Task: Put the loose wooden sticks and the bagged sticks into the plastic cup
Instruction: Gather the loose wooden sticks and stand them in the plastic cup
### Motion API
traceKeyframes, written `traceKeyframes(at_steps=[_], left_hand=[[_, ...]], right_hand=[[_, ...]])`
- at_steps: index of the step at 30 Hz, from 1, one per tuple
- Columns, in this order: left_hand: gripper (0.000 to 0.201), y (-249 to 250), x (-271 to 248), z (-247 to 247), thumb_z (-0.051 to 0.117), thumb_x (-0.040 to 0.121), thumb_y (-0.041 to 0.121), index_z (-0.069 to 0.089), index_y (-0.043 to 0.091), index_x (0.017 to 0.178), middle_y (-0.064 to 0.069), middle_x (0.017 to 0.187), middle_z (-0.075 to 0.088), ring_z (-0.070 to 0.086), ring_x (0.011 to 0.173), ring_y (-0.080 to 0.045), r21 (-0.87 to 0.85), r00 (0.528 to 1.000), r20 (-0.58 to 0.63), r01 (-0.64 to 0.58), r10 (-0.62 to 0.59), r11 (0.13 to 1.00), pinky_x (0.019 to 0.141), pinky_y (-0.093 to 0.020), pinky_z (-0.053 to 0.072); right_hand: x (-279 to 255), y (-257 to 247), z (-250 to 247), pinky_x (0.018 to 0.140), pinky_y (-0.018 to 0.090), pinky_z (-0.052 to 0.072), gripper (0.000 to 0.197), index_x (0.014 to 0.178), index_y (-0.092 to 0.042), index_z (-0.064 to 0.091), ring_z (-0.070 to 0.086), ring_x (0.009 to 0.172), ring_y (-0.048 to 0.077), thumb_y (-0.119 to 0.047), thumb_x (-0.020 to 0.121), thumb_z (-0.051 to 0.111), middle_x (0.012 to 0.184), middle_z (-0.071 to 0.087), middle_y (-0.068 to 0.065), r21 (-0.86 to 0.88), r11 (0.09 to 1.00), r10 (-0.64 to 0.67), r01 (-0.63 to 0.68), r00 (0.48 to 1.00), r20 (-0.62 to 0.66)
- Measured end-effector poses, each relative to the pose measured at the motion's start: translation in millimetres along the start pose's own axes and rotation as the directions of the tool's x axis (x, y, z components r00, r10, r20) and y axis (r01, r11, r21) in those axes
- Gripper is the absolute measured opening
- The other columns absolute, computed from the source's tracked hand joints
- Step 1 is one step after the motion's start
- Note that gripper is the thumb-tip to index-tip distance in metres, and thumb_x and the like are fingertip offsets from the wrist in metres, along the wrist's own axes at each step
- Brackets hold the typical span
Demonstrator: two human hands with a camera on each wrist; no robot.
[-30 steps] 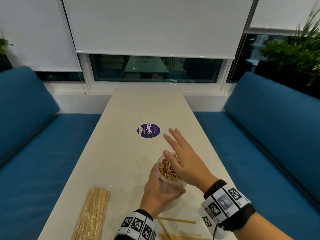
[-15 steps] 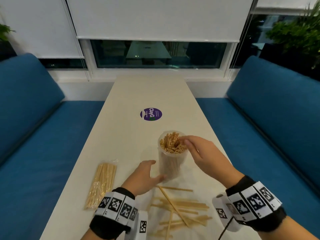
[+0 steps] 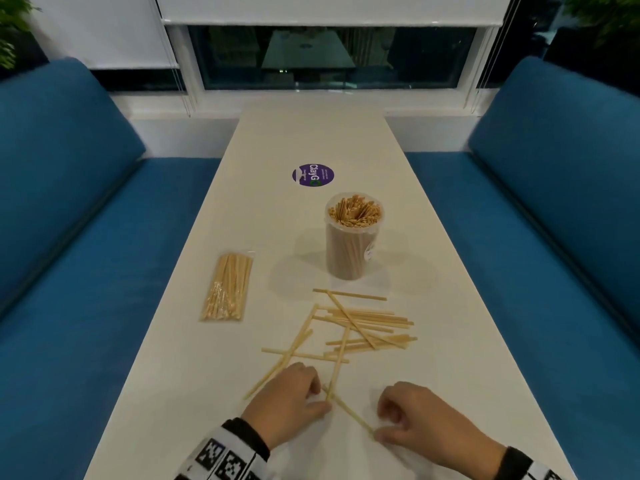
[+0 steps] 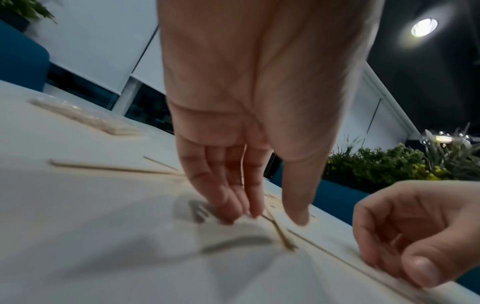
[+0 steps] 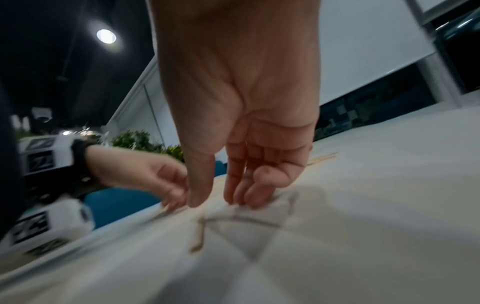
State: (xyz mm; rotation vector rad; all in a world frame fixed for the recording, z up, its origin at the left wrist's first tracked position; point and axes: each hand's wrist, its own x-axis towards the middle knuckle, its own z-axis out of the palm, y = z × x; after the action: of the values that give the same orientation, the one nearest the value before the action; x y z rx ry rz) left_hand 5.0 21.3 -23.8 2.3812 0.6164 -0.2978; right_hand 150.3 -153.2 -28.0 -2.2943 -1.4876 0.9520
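Observation:
The clear plastic cup (image 3: 353, 252) stands upright mid-table, packed with wooden sticks, and no hand touches it. Loose sticks (image 3: 363, 325) lie scattered in front of it. The bagged sticks (image 3: 228, 287) lie flat to the left. Both hands are at the near end of the pile. My left hand (image 3: 322, 398) has its fingertips down on the table, thumb and fingers on either side of two crossing sticks (image 4: 279, 232), a gap between them. My right hand (image 3: 379, 427), fingers curled, pinches the near end of one long stick (image 3: 349, 412).
A round purple sticker (image 3: 313, 174) lies beyond the cup. The narrow white table (image 3: 311, 133) runs to a window, with blue bench seats (image 3: 86, 271) along both sides. Potted plants stand behind the benches.
Both hands have left the cup and come back toward me, down onto the nearest loose sticks. The cup now stands alone. My head has tilted downward.

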Motion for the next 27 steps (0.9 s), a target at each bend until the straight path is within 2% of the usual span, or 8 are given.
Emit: traceKeyframes(at_steps=[4, 7, 12, 14, 18, 22, 24, 27], left_hand=[[0.028, 15.9, 16.3, 9.3, 0.052, 0.09, 0.039, 0.054, 0.014, 0.103, 0.003, 0.096, 0.049, 0.049, 0.086, -0.014, 0.11, 0.99, -0.134, -0.037, 0.051, 0.993, 0.073, -0.024, 0.038], [0.023, 24.2, 24.4, 11.3, 0.05, 0.093, 0.027, 0.055, 0.011, 0.107, -0.004, 0.112, 0.053, 0.055, 0.098, -0.021, 0.134, 0.991, -0.128, -0.028, 0.046, 0.991, 0.082, -0.029, 0.042], [0.021, 23.7, 26.6, 7.9, 0.045, 0.094, 0.017, 0.056, 0.006, 0.108, -0.008, 0.117, 0.053, 0.056, 0.104, -0.023, 0.142, 0.995, -0.097, 0.044, -0.031, 0.989, 0.086, -0.029, 0.043], [0.021, 22.4, 25.4, 5.6, 0.044, 0.093, 0.014, 0.057, 0.006, 0.107, -0.006, 0.111, 0.055, 0.056, 0.105, -0.023, 0.147, 0.995, -0.083, 0.064, -0.052, 0.987, 0.086, -0.027, 0.043], [0.01, 13.1, 22.1, 3.3, 0.048, 0.089, 0.012, 0.054, 0.016, 0.095, 0.009, 0.077, 0.046, 0.055, 0.089, -0.017, 0.037, 0.995, -0.034, 0.097, -0.096, 0.995, 0.075, -0.021, 0.042], [0.007, 2.9, 16.2, -6.3, 0.049, 0.089, 0.019, 0.049, 0.025, 0.085, 0.012, 0.081, 0.046, 0.048, 0.078, -0.009, -0.05, 0.998, -0.004, 0.061, -0.061, 0.997, 0.065, -0.014, 0.036], [0.01, -1.4, 13.9, -14.5, 0.046, 0.092, 0.022, 0.048, 0.024, 0.083, 0.009, 0.084, 0.041, 0.043, 0.07, -0.004, -0.079, 0.996, -0.076, 0.038, -0.044, 0.996, 0.061, -0.012, 0.033], [0.014, -6.8, 18.2, -27.0, 0.037, 0.097, 0.022, 0.042, 0.019, 0.084, 0.002, 0.091, 0.038, 0.04, 0.067, -0.005, -0.127, 0.975, -0.209, 0.048, -0.074, 0.991, 0.06, -0.014, 0.034]], right_hand=[[5.8, -17.0, 2.3, 0.076, 0.021, 0.039, 0.012, 0.086, -0.028, 0.048, 0.046, 0.086, 0.009, -0.035, 0.085, 0.058, 0.085, 0.041, -0.013, -0.093, 0.994, -0.045, 0.048, 0.998, 0.035], [8.1, -22.0, 4.3, 0.076, 0.025, 0.038, 0.011, 0.092, -0.018, 0.057, 0.042, 0.083, 0.013, -0.026, 0.091, 0.051, 0.09, 0.041, -0.006, -0.164, 0.985, -0.056, 0.059, 0.998, 0.023], [0.9, -16.9, 3.2, 0.076, 0.029, 0.033, 0.02, 0.103, -0.01, 0.051, 0.034, 0.084, 0.015, -0.018, 0.098, 0.033, 0.1, 0.047, 0.005, -0.299, 0.952, -0.066, 0.072, 0.997, 0.029], [-0.7, -14.9, -7.7, 0.07, 0.029, 0.031, 0.014, 0.098, -0.013, 0.045, 0.034, 0.081, 0.017, -0.012, 0.097, 0.032, 0.095, 0.043, 0.002, -0.261, 0.963, -0.048, 0.067, 0.996, 0.079], [9.2, -7.9, -36.6, 0.066, 0.026, 0.035, 0.015, 0.099, -0.019, 0.042, 0.043, 0.078, 0.017, -0.007, 0.093, 0.035, 0.092, 0.05, -0.002, -0.137, 0.99, -0.017, 0.045, 0.979, 0.201], [28.8, 3.3, -56.0, 0.063, 0.018, 0.033, 0.006, 0.098, -0.027, 0.043, 0.041, 0.071, 0.004, -0.023, 0.094, 0.042, 0.086, 0.048, -0.012, -0.15, 0.981, -0.116, 0.125, 0.991, 0.066], [42.3, 6.4, -61.8, 0.072, 0.017, 0.034, 0.015, 0.105, -0.025, 0.047, 0.044, 0.083, 0.005, -0.03, 0.092, 0.048, 0.101, 0.052, -0.007, -0.214, 0.963, -0.177, 0.161, 0.983, -0.054], [65.3, 7.9, -64.0, 0.098, 0.023, 0.033, 0.059, 0.132, -0.02, 0.039, 0.038, 0.118, 0.014, -0.045, 0.083, 0.061, 0.131, 0.044, -0.001, -0.273, 0.95, -0.196, 0.15, 0.969, -0.152]])
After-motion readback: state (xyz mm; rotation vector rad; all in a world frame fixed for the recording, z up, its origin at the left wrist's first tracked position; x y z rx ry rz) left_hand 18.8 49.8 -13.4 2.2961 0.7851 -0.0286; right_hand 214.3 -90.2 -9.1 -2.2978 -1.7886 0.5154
